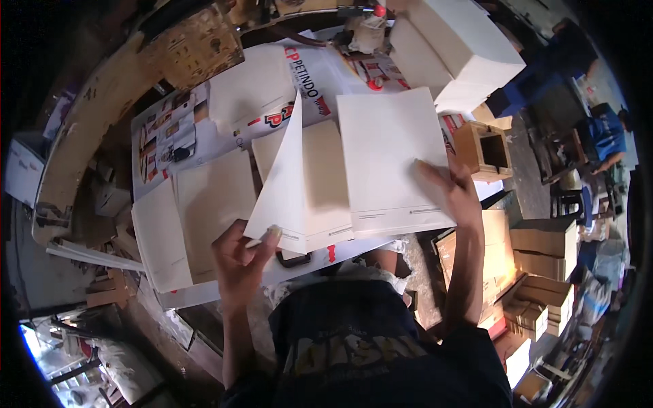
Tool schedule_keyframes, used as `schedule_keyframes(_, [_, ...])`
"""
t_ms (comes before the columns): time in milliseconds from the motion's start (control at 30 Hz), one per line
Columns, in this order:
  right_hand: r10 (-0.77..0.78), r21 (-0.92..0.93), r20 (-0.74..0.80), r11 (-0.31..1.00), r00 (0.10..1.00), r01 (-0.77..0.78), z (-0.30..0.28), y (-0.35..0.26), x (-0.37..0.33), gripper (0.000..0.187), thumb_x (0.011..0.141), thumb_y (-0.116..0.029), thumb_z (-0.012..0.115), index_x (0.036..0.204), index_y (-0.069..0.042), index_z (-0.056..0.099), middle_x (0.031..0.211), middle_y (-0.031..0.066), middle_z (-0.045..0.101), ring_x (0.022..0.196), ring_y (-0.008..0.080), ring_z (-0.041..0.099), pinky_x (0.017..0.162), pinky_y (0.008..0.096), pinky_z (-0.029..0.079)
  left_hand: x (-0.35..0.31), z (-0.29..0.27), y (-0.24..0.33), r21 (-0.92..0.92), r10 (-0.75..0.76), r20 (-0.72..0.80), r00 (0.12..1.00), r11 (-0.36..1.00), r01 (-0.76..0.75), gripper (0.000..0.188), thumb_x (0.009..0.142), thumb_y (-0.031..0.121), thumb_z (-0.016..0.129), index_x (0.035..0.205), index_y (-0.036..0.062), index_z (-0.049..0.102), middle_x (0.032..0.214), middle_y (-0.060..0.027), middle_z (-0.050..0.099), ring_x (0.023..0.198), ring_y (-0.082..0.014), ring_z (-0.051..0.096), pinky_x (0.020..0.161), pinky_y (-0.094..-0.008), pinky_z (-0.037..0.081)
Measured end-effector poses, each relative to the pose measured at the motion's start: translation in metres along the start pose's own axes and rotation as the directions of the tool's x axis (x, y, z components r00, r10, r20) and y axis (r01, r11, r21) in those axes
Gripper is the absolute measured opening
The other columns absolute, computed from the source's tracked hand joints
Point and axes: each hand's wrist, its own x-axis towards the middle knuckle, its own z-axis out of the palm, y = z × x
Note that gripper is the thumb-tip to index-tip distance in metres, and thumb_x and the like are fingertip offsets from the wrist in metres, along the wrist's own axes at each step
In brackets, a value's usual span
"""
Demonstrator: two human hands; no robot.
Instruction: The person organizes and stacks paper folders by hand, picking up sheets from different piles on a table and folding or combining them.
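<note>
My left hand (243, 262) pinches the lower corner of a white paper sheet (286, 197), which stands tilted and curled above the table. Just beneath it lie cream-white sheets (328, 177) with small print along the lower edge. At the right, my right hand (457, 194) grips the right edge of a white sheet or thin stack (391, 149), one finger or thumb lying on its face and the others hidden. Left of my left hand are more sheets, a wide one (216, 211) and a slanted one (162, 238).
A printed banner (183, 136) covers the table. Tall white stacks (456, 47) stand at the far right, near a small open wooden box (484, 151). Another white sheet (248, 85) lies at the back. Cardboard boxes (544, 245) fill the right floor; a person in blue (605, 136) sits beyond.
</note>
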Motion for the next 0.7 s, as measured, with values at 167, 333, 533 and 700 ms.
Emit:
schedule_keyframes(167, [-0.098,-0.043,0.138,0.994,0.986,0.105,0.078,0.002,0.0,0.055,0.089,-0.003,0.054,0.14,0.006,0.037,0.125,0.0148,0.056,0.114,0.0172,0.053,0.101,0.0316,0.041,0.004,-0.048,0.021,0.559,0.153,0.291,0.944,0.774,-0.298,0.043,0.063,0.009,0.086,0.095,0.0042,0.058,0.097,-0.0067,0.059,0.093,-0.0227,0.058,0.083,-0.0417,0.049])
schedule_keyframes(333, [-0.045,-0.031,0.09,0.998,0.995,0.048,0.092,0.038,-0.002,0.05,0.093,-0.016,0.053,0.136,0.008,0.042,0.125,0.0169,0.056,0.114,0.02,0.053,0.102,0.0296,0.038,0.002,-0.077,0.001,0.795,-0.091,0.351,0.932,0.555,-0.245,0.052,0.06,0.022,0.086,0.099,0.0068,0.056,0.105,-0.0095,0.052,0.103,-0.0283,0.053,0.09,-0.0396,0.044])
schedule_keyframes(533, [0.241,-0.302,-0.099,0.917,0.966,-0.26,0.117,0.0,0.002,0.044,0.094,-0.026,0.055,0.126,0.004,0.055,0.113,0.009,0.062,0.109,0.015,0.055,0.096,0.0279,0.041,-0.015,-0.1,0.013,0.546,-0.158,0.066,0.985,0.832,0.097,0.021,0.079,0.004,0.075,0.094,-0.0076,0.067,0.081,-0.0142,0.07,0.063,-0.0164,0.068,0.063,-0.028,0.057])
schedule_keyframes(700, [-0.116,-0.116,0.152,0.984,0.982,0.134,0.119,-0.003,0.0,0.035,0.09,-0.015,0.064,0.121,0.001,0.058,0.106,0.0058,0.066,0.094,0.0119,0.061,0.087,0.0246,0.046,-0.032,-0.122,-0.001,0.41,-0.12,-0.134,0.984,0.897,0.165,0.018,0.078,0.002,0.075,0.092,-0.007,0.068,0.084,-0.0136,0.07,0.067,-0.0146,0.067,0.063,-0.0278,0.057])
